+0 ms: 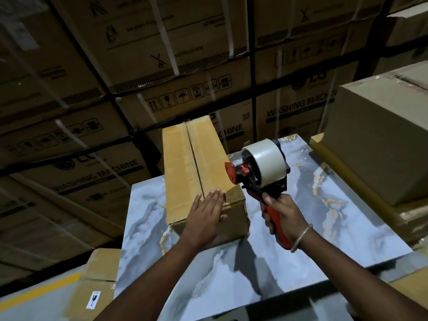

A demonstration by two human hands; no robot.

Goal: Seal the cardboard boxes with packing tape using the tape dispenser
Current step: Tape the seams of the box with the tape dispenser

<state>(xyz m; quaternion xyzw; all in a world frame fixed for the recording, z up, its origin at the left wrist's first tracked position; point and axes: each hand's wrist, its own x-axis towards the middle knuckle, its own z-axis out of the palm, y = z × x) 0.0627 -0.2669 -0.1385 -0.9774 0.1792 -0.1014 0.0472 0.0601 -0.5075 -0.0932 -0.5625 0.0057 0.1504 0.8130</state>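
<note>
The grey marble-patterned tabletop (324, 218) carries a long brown cardboard box (185, 158) at its far-left edge. The left hand (206, 216) presses flat, fingers straight, on the box's near end. The right hand (282, 218) grips the red-handled tape dispenser (259, 167) beside the box.

I see my left hand (206, 214) lying flat with its fingers straight and together, the forearm reaching in from the lower left. My right hand (281, 217) is curled in a fist-like grip, thumb wrapped, wrist cocked upward, forearm entering from the lower right.
</note>
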